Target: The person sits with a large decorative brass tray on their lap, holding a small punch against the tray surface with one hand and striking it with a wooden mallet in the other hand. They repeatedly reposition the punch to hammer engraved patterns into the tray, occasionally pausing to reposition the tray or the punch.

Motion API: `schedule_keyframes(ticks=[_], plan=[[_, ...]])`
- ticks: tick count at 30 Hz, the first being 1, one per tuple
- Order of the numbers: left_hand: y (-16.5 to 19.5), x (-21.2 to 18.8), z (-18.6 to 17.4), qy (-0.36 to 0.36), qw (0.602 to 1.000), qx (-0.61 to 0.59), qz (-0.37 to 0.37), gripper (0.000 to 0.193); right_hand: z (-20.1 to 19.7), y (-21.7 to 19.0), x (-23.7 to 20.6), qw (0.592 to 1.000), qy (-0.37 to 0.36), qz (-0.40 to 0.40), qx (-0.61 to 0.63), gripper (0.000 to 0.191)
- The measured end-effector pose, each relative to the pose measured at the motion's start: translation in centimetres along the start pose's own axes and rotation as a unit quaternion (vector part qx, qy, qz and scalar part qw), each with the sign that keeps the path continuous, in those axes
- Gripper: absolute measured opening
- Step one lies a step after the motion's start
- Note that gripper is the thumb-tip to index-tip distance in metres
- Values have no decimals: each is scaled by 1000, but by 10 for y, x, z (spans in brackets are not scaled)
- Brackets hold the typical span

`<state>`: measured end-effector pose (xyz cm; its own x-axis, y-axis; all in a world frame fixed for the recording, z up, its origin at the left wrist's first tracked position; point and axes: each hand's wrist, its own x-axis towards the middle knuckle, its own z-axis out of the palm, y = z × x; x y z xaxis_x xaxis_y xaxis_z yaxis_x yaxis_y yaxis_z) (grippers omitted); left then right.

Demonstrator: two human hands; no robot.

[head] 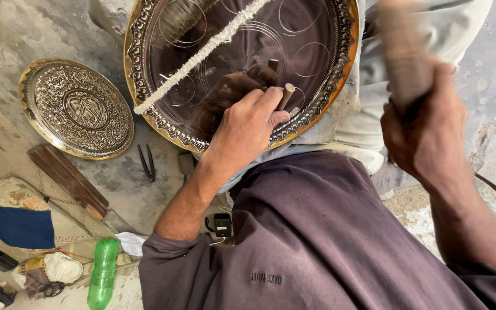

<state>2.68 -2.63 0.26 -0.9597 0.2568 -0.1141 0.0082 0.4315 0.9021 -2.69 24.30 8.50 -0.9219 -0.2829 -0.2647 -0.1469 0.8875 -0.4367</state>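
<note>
Holding a small punch tool [285,96] between thumb and fingers, the left hand [245,129] is curled tight, and the tool's tip rests on the big round metal tray [144,74]. The right hand [429,135], over at 3 o'clock, is closed around a wooden mallet [403,63] that looks blurry.

If the mallet lands crooked, I think it could hit the left thumb, because the fingers sit so close to the tool's top. The tip could also slide on the shiny tray and scratch a wrong line across the drawn circles. The tray leans on the lap, so a hard hit might make it slip.

A white fuzzy cord [202,54] lies across the tray toward 12 o'clock. Farther off at 9 o'clock, a smaller patterned plate [76,109] rests on the ground, with black pliers [147,162] just beside it.
</note>
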Motion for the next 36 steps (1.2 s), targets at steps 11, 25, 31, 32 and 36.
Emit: schedule_keyframes(ticks=[11,25,31,32,36], plan=[[1,0,-5,-21,1000,10,-1,29,11,13,-17,997,41,-62,-3,37],[32,-66,-52,240,970,-5,-35,13,8,57,-36,981,65,68,171,34],[5,-107,-72,317,924,-50,-209,16,31,44,-28,925,76,184,324,46],[-1,-109,-75,291,925,-66,-235,17,37,37,-24,917,77,181,346,47],[-29,-105,-72,252,922,-239,-172,19,58,15,2,922,33,148,357,50]])
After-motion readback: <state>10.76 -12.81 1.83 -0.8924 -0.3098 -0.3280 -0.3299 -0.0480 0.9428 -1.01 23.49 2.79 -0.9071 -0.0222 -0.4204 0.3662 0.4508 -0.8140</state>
